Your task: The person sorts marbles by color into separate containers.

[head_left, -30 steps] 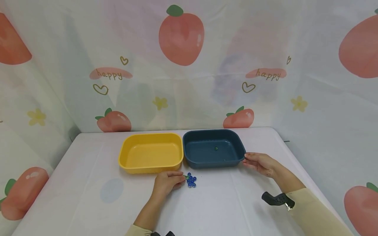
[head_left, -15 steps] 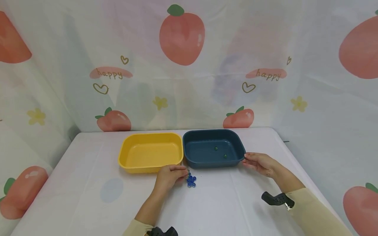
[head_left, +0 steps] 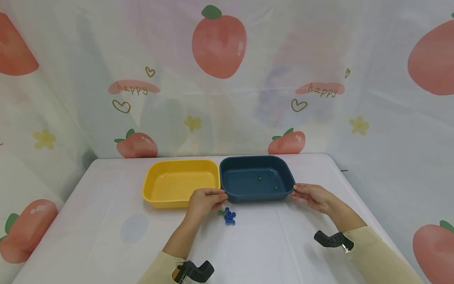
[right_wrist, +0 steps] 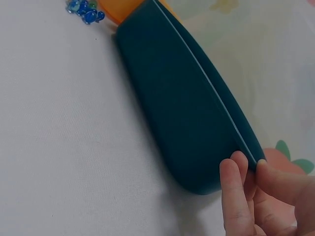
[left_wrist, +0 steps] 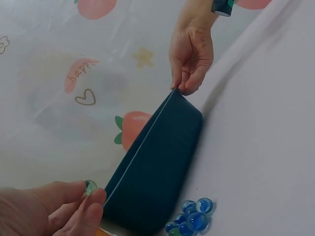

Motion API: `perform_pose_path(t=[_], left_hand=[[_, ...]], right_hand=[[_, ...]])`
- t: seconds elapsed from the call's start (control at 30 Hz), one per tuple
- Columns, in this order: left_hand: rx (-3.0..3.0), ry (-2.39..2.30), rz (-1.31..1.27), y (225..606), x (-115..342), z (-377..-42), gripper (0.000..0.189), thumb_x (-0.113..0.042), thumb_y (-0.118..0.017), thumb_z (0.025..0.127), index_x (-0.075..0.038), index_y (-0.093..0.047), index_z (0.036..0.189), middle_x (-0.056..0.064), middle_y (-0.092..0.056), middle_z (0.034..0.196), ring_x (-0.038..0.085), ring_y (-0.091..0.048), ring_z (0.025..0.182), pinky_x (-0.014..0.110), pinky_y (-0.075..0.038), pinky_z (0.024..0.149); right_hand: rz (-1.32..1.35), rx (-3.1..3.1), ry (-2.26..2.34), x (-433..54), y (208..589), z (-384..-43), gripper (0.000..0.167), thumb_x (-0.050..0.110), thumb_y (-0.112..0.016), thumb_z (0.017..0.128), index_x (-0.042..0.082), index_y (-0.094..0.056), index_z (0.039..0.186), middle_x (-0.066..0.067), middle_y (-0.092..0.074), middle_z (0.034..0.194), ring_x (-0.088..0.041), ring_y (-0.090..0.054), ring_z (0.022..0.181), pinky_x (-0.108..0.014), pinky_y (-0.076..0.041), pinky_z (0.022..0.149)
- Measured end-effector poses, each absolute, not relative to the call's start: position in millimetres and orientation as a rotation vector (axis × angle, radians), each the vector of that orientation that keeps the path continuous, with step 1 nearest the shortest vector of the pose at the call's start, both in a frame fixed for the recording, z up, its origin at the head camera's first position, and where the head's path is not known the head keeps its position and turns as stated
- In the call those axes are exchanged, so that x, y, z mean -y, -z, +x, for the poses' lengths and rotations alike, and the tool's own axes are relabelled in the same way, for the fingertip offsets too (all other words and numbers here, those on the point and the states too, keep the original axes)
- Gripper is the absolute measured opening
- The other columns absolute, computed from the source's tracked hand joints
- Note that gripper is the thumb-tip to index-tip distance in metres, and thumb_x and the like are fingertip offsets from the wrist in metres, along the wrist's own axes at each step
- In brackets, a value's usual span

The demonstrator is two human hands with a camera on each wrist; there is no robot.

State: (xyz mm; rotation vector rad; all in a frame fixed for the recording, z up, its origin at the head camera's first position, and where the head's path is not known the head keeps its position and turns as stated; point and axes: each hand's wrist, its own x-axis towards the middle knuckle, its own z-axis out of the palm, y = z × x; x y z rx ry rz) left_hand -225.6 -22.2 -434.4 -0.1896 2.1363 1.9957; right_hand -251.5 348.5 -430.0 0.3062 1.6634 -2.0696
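Note:
My left hand [head_left: 205, 203] pinches a green marble [left_wrist: 90, 187] between thumb and fingertips, at the near left corner of the dark blue tray [head_left: 241, 182]. With thumb and fingers my right hand [head_left: 313, 197] grips that tray's right end by the rim, as the right wrist view shows. Inside the tray lie two green marbles, one near the middle [head_left: 259, 178] and another towards the front right [head_left: 276, 188]. On the cloth just in front sits a cluster of several blue marbles [head_left: 229, 217], with green marbles [head_left: 221, 212] at its left side.
A yellow tray [head_left: 177, 183] stands directly left of the dark blue one, with no marbles visible in it. White cloth [head_left: 262, 252] covers the table. Behind hangs a fruit-printed curtain [head_left: 227, 110]. Each wrist wears a black band [head_left: 335, 240].
My left hand has lifted from the cluster towards the dark blue tray, carrying a green marble. A second green marble has appeared in that tray and rolled right. My right hand stays put.

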Motion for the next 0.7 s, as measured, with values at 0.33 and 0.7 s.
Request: perform_pose_path(t=[0.33,0.7], left_hand=[[-2.172,-1.969,-0.211,419,19,-239,0.018,-0.015,-0.074,0.089,-0.003,-0.076,0.102,0.010,-0.076,0.094,0.019,-0.074,0.086,0.034,-0.059,0.083],[-2.190,-1.960,-0.198,419,17,-253,0.018,-0.012,-0.072,0.089,0.000,-0.075,0.104,0.012,-0.076,0.096,0.020,-0.074,0.086,0.027,-0.060,0.077]], right_hand=[[0.315,-1.647,2.088,-347,429,-250,0.023,0.005,-0.052,0.101,-0.003,-0.047,0.122,-0.007,-0.070,0.093,-0.016,-0.071,0.090,-0.029,-0.058,0.085],[0.293,-1.668,2.069,-348,431,-253,0.031,0.003,-0.050,0.102,-0.007,-0.040,0.129,-0.007,-0.070,0.094,-0.016,-0.072,0.090,-0.028,-0.058,0.084]])
